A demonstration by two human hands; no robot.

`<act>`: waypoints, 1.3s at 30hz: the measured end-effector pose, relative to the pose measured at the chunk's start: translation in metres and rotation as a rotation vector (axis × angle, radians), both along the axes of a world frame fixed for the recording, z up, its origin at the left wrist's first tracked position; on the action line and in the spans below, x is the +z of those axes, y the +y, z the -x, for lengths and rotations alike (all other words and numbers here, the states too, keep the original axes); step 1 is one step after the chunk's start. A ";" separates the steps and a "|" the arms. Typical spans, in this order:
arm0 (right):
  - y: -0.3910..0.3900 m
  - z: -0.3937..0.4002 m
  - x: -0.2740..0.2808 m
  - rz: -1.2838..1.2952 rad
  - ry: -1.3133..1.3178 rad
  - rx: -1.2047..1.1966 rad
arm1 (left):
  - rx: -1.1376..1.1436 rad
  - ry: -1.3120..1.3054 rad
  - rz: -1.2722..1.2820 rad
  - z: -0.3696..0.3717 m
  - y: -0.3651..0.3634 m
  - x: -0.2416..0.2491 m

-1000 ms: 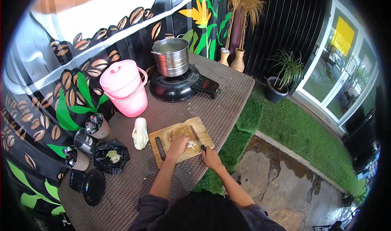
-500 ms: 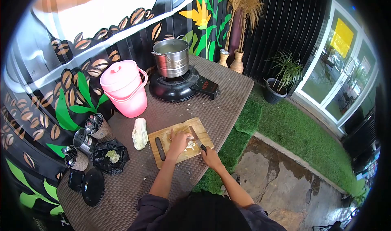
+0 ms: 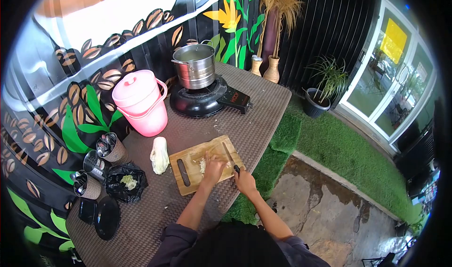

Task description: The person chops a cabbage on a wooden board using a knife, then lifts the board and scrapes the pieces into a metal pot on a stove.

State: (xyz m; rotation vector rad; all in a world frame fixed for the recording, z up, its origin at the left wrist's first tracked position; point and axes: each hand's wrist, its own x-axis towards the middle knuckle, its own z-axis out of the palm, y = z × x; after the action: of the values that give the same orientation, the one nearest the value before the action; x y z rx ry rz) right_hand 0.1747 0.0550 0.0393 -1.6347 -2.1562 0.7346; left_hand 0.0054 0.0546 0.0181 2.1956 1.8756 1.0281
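Observation:
My right hand (image 3: 245, 182) is wrapped round the black handle of a knife (image 3: 229, 154), whose blade lies over the right part of a wooden cutting board (image 3: 192, 156). My left hand (image 3: 214, 168) rests on the board to the left of the blade, with its fingers apart over small pale chopped pieces. More chopped bits (image 3: 203, 165) lie just left of that hand. A head of pale cabbage (image 3: 159, 156) sits on the table beside the board's left edge.
Behind the board stand a pink lidded bucket (image 3: 141, 104) and a steel pot (image 3: 195, 68) on a black stove (image 3: 197, 100). At the left are a black bag (image 3: 116, 183) with scraps, utensil holders (image 3: 112, 148) and a black oval dish (image 3: 108, 217). The table edge (image 3: 266, 149) runs along the right.
My left hand has moved right, a little away from the chopped bits now visible at its left, and its fingers are more spread. The view has shifted slightly.

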 end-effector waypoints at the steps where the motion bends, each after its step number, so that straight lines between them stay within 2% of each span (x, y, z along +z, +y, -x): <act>1: 0.001 0.000 0.001 -0.005 0.012 -0.001 | -0.001 0.005 -0.022 0.000 -0.001 -0.002; 6: -0.001 0.001 0.009 0.008 0.031 0.003 | 0.020 0.007 -0.028 -0.003 -0.002 -0.007; 8: -0.004 0.002 0.004 -0.014 -0.005 0.040 | 0.045 -0.096 -0.009 -0.005 0.000 -0.011; 11: -0.007 0.006 -0.005 -0.026 -0.041 0.022 | 0.081 -0.103 -0.053 -0.007 0.001 -0.010; 21: -0.009 0.008 0.011 0.052 -0.170 0.095 | 0.143 -0.096 -0.110 -0.013 -0.002 -0.016; 24: -0.008 0.014 0.002 0.112 -0.194 0.023 | 0.164 -0.111 -0.148 -0.015 -0.004 -0.018; 31: 0.012 0.006 0.027 0.094 -0.120 0.129 | 0.209 -0.097 -0.156 -0.017 -0.006 -0.025; 37: -0.013 0.025 0.005 0.107 -0.222 0.008 | 0.196 -0.148 -0.162 -0.015 -0.005 -0.018; 39: -0.003 0.021 0.010 0.113 -0.173 0.029 | 0.200 -0.148 -0.164 -0.014 -0.007 -0.015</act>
State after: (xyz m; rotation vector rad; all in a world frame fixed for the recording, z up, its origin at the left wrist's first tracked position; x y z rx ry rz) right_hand 0.1532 0.0518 0.0495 -1.7879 -2.2994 0.7617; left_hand 0.0196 0.0471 0.0029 1.9759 2.0403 1.3836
